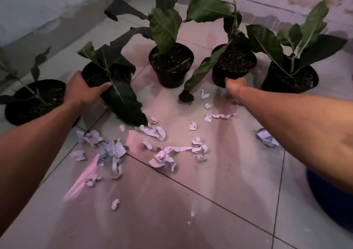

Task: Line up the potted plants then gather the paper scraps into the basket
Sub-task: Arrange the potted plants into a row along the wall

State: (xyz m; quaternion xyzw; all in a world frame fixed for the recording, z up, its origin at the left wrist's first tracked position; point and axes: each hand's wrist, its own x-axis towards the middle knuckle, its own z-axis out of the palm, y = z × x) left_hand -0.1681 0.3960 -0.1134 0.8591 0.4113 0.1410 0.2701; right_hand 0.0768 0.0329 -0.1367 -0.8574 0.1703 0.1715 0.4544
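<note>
Several black pots with large-leafed green plants stand in a rough arc on the tiled floor. My left hand (84, 92) grips the near rim of the second pot from the left (95, 75). My right hand (234, 88) is closed against the near side of the fourth pot (234, 65); its fingers are mostly hidden. The far-left pot (34, 101), the middle pot (171, 65) and the far-right pot (290, 78) stand untouched. White paper scraps (164, 155) lie scattered on the floor in front of the pots.
A dark blue round container (332, 197) sits at the right edge, partly under my right forearm. Walls close the space behind the pots and at the left. One crumpled scrap (266, 137) lies near the right forearm.
</note>
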